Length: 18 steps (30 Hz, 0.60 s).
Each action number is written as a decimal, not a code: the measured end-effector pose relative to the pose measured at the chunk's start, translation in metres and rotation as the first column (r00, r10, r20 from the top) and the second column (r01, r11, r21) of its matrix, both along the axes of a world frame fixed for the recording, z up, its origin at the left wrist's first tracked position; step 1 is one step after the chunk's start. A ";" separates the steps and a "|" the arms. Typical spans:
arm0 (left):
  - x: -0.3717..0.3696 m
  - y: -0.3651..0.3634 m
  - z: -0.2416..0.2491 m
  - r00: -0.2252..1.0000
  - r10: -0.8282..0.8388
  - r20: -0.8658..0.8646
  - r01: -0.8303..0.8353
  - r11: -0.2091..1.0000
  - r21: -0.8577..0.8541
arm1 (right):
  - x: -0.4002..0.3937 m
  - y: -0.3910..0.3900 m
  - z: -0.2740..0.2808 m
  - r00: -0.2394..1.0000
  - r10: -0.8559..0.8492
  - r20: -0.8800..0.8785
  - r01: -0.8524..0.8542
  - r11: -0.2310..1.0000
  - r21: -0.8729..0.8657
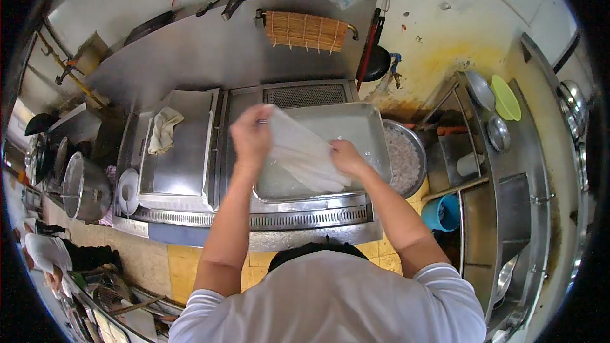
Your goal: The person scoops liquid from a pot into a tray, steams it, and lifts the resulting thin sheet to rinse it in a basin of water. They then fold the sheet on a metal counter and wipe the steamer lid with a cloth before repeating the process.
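A thin white cloth [302, 146] is stretched between my two hands over a wide metal pan [381, 146] of cloudy liquid. My left hand [251, 132] is raised higher, its fingers closed on the cloth's upper corner. Lower and to the right, my right hand [346, 156] pinches the cloth's right edge. The lower end of the cloth hangs down close over the liquid. Right beside the pan stands a round metal bowl [419, 150] of pale, lumpy food.
To the left, a steel lid [178, 171] bears a crumpled cream rag [165, 129]. A rolled bamboo mat [305, 30] hangs behind the pan. On the right are a steel shelf [527, 146], a green basin [506, 98] and a blue bucket [441, 213]. Another person [51, 251] is at far left.
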<state>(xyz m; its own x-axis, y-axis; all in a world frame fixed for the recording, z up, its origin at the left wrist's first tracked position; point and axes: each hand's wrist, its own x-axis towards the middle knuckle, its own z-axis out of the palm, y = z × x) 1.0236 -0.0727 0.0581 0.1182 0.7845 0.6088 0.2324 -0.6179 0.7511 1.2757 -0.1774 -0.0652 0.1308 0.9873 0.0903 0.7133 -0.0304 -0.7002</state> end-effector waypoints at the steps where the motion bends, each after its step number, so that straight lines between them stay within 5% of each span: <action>1: -0.016 0.008 0.001 0.995 0.092 0.045 -0.090 0.995 -0.043 | 0.025 -0.012 -0.027 0.998 -0.050 0.049 0.053 0.996 -0.065; 4: -0.041 0.000 -0.038 0.948 0.224 -0.227 -0.280 0.924 -0.260 | 0.065 -0.027 -0.029 0.989 -0.085 0.118 0.109 0.970 -0.218; 5: -0.042 -0.001 -0.078 0.966 0.154 -0.207 -0.200 0.954 -0.224 | 0.071 -0.023 -0.022 0.989 -0.080 0.127 0.111 0.959 -0.260; 7: -0.034 -0.019 -0.111 0.979 0.030 -0.203 -0.090 0.952 -0.292 | 0.095 0.026 -0.018 0.981 -0.173 0.087 0.176 0.984 -0.026; 10: -0.004 -0.049 -0.124 0.963 -0.096 -0.252 -0.045 0.866 -0.498 | 0.092 0.090 0.102 0.918 -0.387 0.085 0.362 0.907 0.214; 12: 0.005 -0.059 -0.113 0.953 -0.108 -0.283 -0.017 0.914 -0.405 | 0.112 0.137 0.141 0.920 -0.387 -0.060 0.376 0.829 0.413; 18: -0.006 -0.068 -0.089 0.951 -0.086 -0.296 0.000 0.960 -0.281 | 0.169 0.251 0.171 0.879 -0.460 -0.123 0.470 0.796 0.382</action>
<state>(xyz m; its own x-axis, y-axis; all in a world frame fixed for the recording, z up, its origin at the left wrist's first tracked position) 1.0175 -0.1408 -0.0313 0.3001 0.9054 0.3003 0.4532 -0.4123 0.7903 1.4450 0.0734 0.1062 0.5716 0.6903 0.4436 0.6675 -0.0767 -0.7406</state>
